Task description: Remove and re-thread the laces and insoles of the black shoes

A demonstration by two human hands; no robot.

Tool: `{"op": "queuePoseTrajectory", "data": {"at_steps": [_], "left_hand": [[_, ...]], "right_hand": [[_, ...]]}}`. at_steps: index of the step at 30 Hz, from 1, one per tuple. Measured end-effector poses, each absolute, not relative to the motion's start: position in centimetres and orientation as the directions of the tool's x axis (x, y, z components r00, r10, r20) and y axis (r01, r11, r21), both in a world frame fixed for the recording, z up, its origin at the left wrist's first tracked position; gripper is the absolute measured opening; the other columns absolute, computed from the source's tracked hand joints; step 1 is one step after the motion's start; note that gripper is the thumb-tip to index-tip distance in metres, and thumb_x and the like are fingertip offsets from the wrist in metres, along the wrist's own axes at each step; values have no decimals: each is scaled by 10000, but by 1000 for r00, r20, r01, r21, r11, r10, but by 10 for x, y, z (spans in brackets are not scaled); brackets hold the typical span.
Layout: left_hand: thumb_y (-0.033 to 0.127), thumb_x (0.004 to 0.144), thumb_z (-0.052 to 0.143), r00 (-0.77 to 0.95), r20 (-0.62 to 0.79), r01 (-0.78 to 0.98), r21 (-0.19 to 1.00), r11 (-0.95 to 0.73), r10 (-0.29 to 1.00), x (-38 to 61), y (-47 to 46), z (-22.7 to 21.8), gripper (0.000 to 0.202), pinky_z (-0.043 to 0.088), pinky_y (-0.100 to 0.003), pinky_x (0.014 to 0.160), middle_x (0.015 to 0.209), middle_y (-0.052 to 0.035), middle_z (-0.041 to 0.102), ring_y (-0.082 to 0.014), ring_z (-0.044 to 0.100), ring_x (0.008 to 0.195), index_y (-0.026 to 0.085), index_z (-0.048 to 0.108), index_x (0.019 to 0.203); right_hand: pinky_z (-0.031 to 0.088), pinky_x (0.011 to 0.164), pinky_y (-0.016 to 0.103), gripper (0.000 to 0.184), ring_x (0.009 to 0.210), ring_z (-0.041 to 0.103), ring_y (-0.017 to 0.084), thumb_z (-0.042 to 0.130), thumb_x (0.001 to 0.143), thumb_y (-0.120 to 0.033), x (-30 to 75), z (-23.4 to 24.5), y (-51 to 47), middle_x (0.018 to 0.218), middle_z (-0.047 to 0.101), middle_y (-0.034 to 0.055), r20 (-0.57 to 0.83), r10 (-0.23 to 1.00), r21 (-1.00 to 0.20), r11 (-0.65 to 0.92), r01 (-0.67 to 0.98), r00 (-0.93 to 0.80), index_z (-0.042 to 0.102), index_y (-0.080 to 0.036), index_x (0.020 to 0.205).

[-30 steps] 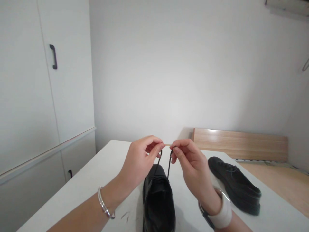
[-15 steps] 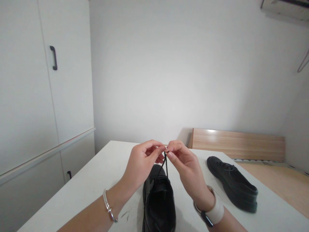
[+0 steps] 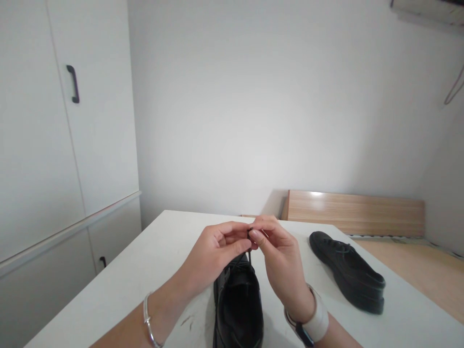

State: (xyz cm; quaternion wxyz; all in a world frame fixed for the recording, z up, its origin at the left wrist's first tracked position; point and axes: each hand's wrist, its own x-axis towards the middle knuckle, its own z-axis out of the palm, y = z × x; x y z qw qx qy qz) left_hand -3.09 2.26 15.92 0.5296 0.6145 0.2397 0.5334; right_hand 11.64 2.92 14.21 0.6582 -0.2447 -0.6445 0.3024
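A black leather shoe (image 3: 237, 304) lies on the white table (image 3: 152, 261) just in front of me, heel towards me. Its two black lace ends (image 3: 249, 251) rise from the shoe to my fingertips. My left hand (image 3: 215, 249) is closed in a pinch on one lace end, and my right hand (image 3: 277, 256) pinches the other. The two pinches touch each other just above the shoe. A silver bracelet sits on my left wrist and a white watch on my right.
A second black shoe (image 3: 346, 270) lies on its sole at the right of the table. Behind the table stands a light wooden headboard (image 3: 355, 212) against the wall. White cupboards with dark handles (image 3: 72, 84) fill the left side.
My hands have come together and sunk lower towards the shoe, so the lace ends that were held apart now meet at my fingertips.
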Motion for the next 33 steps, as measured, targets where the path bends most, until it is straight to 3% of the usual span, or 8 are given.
{"op": "queuePoseTrajectory", "data": {"at_steps": [5, 10, 15, 19, 22, 25, 28, 33], "left_hand": [[217, 795, 742, 181, 453, -187, 887, -421, 873, -32, 24, 155, 117, 579, -299, 751, 797, -47, 767, -183, 691, 736, 146, 788, 876], [205, 807, 732, 149, 477, -162, 876, -454, 866, -34, 25, 148, 132, 579, -277, 758, 770, -25, 761, -170, 704, 737, 158, 772, 924], [339, 827, 765, 115, 389, -350, 877, -329, 914, -46, 33, 142, 206, 570, -311, 794, 737, -30, 735, -169, 691, 743, 143, 704, 814], [388, 778, 817, 68, 324, -468, 845, -257, 943, -70, 43, 124, 279, 511, -230, 616, 639, 23, 612, -101, 567, 603, 144, 683, 774], [379, 781, 811, 17, 311, -391, 877, -280, 950, -91, 44, 105, 264, 391, -189, 497, 604, 33, 565, -71, 451, 523, 137, 705, 789], [358, 849, 720, 86, 360, -27, 933, -359, 929, -102, 40, 90, 206, 422, -232, 549, 662, -14, 647, -114, 522, 569, 157, 750, 812], [273, 874, 653, 264, 417, 317, 814, -487, 870, -99, 33, 85, 147, 473, -272, 674, 786, -41, 728, -167, 631, 711, 202, 780, 851], [175, 891, 598, 425, 420, 505, 625, -595, 802, -83, 29, 85, 157, 476, -256, 699, 791, -29, 718, -169, 659, 738, 195, 745, 838]], "right_hand": [[556, 703, 286, 220, 803, 639, 155, 778, 801, -268, 119, 136, 34, 933, 706, 21, 538, 840, -815, 497, -297, -72, 763, -271, 1020], [533, 772, 302, 133, 747, 650, 142, 843, 739, -284, 128, 133, 37, 798, 731, 7, 420, 882, -882, 341, -325, -215, 762, -207, 811], [529, 824, 347, 249, 792, 664, 167, 838, 751, -397, 147, 130, 39, 826, 714, 9, 365, 927, -866, 304, -396, -86, 698, -211, 840], [527, 668, 304, 277, 635, 575, 129, 855, 725, -382, 177, 110, 47, 711, 609, -15, 269, 963, -849, 240, -471, 4, 666, -201, 817], [471, 556, 262, 269, 565, 476, 102, 870, 694, -370, 200, 87, 50, 694, 557, -19, 239, 966, -848, 258, -463, 100, 693, -193, 793], [461, 572, 266, 263, 588, 487, 113, 842, 723, -418, 210, 68, 47, 707, 576, -3, 243, 965, -900, 263, -347, 100, 722, -197, 803], [468, 624, 283, 242, 662, 554, 149, 804, 764, -430, 206, 63, 41, 734, 633, 23, 321, 947, -946, 321, -39, -10, 744, -199, 803], [486, 702, 314, 156, 743, 612, 184, 652, 899, -305, 189, 72, 32, 775, 667, 40, 451, 848, -749, 529, 399, -277, 716, -196, 806]]}}
